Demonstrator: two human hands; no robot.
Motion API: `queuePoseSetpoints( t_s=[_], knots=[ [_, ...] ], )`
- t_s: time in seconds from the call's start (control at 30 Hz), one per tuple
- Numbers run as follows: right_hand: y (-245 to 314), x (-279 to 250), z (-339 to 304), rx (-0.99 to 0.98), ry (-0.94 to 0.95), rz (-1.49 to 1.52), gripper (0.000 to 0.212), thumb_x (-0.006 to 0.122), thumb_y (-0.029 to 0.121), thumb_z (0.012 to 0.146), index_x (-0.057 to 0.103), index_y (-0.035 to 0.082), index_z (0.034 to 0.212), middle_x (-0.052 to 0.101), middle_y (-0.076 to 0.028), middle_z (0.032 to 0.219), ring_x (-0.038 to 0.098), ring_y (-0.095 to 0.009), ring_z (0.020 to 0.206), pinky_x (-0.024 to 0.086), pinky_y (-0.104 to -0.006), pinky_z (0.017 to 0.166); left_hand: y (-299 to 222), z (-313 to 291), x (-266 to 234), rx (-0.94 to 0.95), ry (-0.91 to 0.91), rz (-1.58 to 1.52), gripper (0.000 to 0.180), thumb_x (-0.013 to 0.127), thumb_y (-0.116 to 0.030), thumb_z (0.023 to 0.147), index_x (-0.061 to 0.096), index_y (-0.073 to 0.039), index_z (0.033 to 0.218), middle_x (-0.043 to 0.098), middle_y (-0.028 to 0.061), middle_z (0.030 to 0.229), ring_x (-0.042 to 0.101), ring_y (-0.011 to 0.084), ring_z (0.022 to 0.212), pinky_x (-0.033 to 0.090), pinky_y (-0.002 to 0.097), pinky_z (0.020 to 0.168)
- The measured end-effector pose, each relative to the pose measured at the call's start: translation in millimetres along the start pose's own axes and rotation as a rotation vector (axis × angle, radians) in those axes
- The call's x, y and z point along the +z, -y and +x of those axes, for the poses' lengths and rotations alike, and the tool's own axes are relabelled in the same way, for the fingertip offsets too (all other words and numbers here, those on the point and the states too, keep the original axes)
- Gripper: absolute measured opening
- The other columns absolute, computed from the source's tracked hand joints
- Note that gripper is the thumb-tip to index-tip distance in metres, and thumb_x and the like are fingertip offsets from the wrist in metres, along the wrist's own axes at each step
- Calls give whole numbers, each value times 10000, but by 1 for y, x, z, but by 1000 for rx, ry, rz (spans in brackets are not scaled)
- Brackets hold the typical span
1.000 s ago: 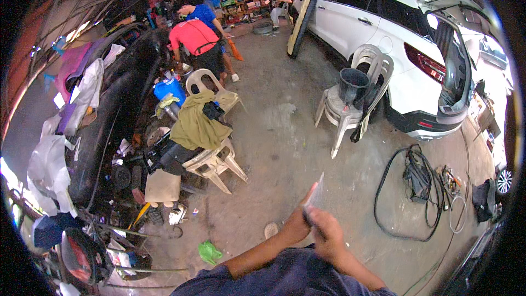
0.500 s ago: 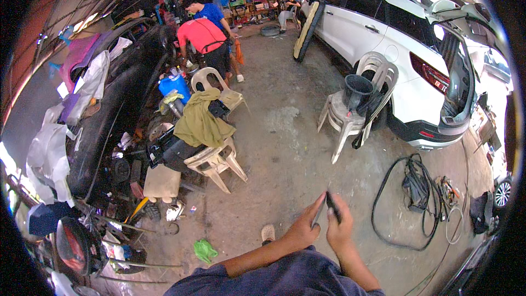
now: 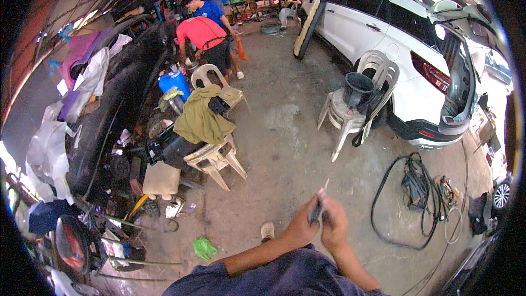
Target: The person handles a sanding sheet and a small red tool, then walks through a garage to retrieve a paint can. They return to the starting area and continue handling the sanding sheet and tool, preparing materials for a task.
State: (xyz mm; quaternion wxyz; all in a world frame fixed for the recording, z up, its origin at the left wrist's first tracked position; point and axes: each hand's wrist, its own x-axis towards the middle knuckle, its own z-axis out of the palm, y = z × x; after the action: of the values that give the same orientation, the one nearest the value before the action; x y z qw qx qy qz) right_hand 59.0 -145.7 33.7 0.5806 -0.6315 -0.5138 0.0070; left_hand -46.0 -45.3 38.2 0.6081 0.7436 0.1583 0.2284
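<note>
In front of my body, my left hand (image 3: pixel 298 232) and my right hand (image 3: pixel 335 230) meet, fingers closed. A flat grey piece (image 3: pixel 314 212) shows at the fingers of my left hand. My right hand grips a slim dark tool (image 3: pixel 329 218), blurred by motion. From between the fingertips a thin pale point (image 3: pixel 327 183) sticks up and away from me; which of the two pieces it belongs to, I cannot tell. Both hands are above the concrete floor, touching nothing else.
White plastic chairs (image 3: pixel 342 114) with a black bucket (image 3: pixel 358 91) stand by a white car (image 3: pixel 408 55). A black hose (image 3: pixel 378 208) coils at right. Left are a cloth-draped chair (image 3: pixel 204 120), a dark car body (image 3: pixel 118 96) and a green bag (image 3: pixel 204 248). Two people (image 3: pixel 201 33) bend over farther off.
My hands have tilted and drawn closer together. The pale point now shows above the fingertips, and the dark tool has sunk lower between the hands.
</note>
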Motion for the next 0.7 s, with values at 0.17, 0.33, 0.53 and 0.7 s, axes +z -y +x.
queuePoseSetpoints(
  t_s=[0.17,0.33,0.53,0.7],
  knots=[
    [30,0,-2,-84,107,21,432,609,-91,814,637,15,1232,663,-210,1256,633,-388,1171,489,-480,999,14,8,-8,92,-41,16,836,513,44,826,201,-55,1596,375,226,1556,380,316,1437,292,398,1182],
    [6,0,7,-13,-52,-40,463,600,-104,798,635,8,1245,664,-206,1264,637,-386,1176,486,-453,1007,-8,-6,4,121,-35,180,878,576,24,800,207,-59,1592,400,247,1528,381,375,1430,284,416,1189],
    [20,6,-7,-65,74,23,469,618,-77,834,609,23,1292,657,-196,1279,633,-373,1182,477,-434,1024,18,1,-5,-47,-29,44,909,497,70,761,180,-67,1602,335,232,1570,336,383,1454,260,419,1204],
    [19,-6,15,202,-34,-36,441,599,-72,843,603,17,1275,639,-205,1303,622,-365,1201,468,-461,1037,-15,-8,3,141,-26,137,833,505,60,815,217,-57,1588,375,234,1543,369,386,1432,277,409,1193]
  ],
)
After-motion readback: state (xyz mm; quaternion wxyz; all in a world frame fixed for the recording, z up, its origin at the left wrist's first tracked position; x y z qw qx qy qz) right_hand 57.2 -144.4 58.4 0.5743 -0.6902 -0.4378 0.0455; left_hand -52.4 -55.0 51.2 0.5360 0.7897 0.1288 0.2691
